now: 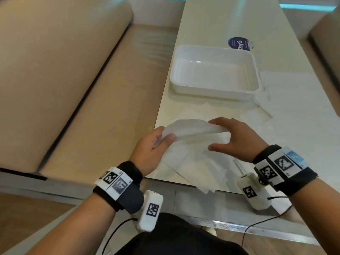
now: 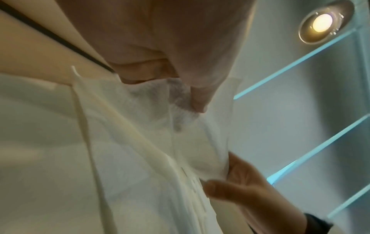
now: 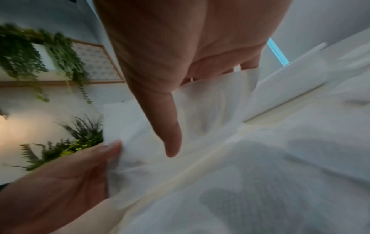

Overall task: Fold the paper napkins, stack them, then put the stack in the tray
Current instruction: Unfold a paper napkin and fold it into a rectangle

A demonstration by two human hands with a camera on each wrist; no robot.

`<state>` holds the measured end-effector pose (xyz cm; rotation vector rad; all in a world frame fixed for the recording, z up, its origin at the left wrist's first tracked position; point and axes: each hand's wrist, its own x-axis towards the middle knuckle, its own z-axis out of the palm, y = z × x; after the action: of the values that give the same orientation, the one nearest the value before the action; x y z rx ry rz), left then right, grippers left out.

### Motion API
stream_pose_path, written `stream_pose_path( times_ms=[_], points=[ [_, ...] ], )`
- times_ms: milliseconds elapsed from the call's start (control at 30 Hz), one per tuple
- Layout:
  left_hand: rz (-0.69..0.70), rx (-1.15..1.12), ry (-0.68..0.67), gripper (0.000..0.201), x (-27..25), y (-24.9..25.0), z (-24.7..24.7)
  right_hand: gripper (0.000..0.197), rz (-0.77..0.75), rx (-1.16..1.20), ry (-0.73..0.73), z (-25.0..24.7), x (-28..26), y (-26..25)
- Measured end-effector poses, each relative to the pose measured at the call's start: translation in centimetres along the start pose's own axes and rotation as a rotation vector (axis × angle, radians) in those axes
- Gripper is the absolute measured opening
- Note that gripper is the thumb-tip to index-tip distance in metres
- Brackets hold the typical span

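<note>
A white paper napkin [image 1: 193,142] is lifted off the near end of the pale table [image 1: 211,21], bowed upward between both hands. My left hand [image 1: 158,142] pinches its left corner between thumb and fingers; the left wrist view shows that hand [image 2: 180,47] with its thumb on the napkin [image 2: 190,142]. My right hand [image 1: 235,137] holds the raised right edge with its fingers, and its thumb is spread apart below. In the right wrist view the napkin [image 3: 200,110] runs up to the fingers of the right hand [image 3: 180,47]. The white tray [image 1: 211,89] stands empty just beyond.
More flat napkins [image 1: 198,173] lie under the lifted one, and their corners hang over the table's front edge. Other napkins [image 1: 294,100] are spread to the right of the tray. A round blue sticker [image 1: 239,43] sits behind the tray. A beige bench [image 1: 82,80] runs along the left.
</note>
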<state>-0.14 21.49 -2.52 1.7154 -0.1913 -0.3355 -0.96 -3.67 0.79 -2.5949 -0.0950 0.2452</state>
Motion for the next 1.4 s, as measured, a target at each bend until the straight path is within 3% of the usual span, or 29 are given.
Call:
stream_pose_path(
  times_ms=[100, 233, 400, 467, 567, 633, 733, 833, 967, 1033, 1233, 1400],
  points=[
    [-0.052, -0.131, 0.057, 0.024, 0.0, -0.2, -1.2, 0.029, 0.051, 0.009, 0.000, -0.8, 0.7, 0.8],
    [-0.087, -0.144, 0.159, 0.022, 0.2, -0.9, -2.4, 0.011, 0.065, 0.286, -0.001, -1.5, 1.5, 1.3],
    [-0.100, -0.063, 0.237, 0.021, 0.3, -1.5, -2.4, 0.013, 0.119, 0.490, 0.129, -0.6, 3.1, 1.1],
    [-0.131, -0.014, 0.245, 0.042, 0.3, -1.4, -2.5, 0.017, 0.139, 0.463, 0.164, 0.2, 3.5, 1.2],
    [-0.148, 0.006, 0.103, 0.094, -0.1, -1.3, -2.7, 0.021, 0.184, 0.454, 0.195, 0.9, 3.7, 1.2],
    [-0.124, -0.033, -0.006, 0.103, -0.3, -1.5, -3.1, 0.019, 0.203, 0.467, 0.217, 1.0, 3.8, 1.3],
    [-0.110, 0.094, -0.064, 0.075, -0.3, -1.6, -3.8, 0.010, 0.178, 0.454, 0.251, 0.9, 3.9, 1.3],
    [-0.050, 0.208, 0.031, 0.042, -0.3, -1.4, -3.7, 0.008, 0.107, 0.480, 0.146, 0.4, 3.6, 1.4],
    [-0.021, 0.214, 0.120, 0.028, 0.0, -0.8, -3.5, 0.051, -0.007, 0.388, -0.086, 0.0, 2.2, 1.1],
    [-0.021, 0.214, 0.149, 0.023, 0.1, -0.7, -3.3, 0.055, -0.040, 0.242, -0.099, 0.4, 1.9, 1.0],
    [0.041, 0.248, 0.233, 0.008, 0.4, -0.4, -3.1, 0.022, -0.055, 0.182, 0.015, 1.0, 1.6, 1.6],
    [0.079, 0.283, 0.255, 0.008, 0.6, -0.1, -3.7, 0.014, -0.078, 0.215, -0.017, 0.0, 1.0, 1.8]
  ],
)
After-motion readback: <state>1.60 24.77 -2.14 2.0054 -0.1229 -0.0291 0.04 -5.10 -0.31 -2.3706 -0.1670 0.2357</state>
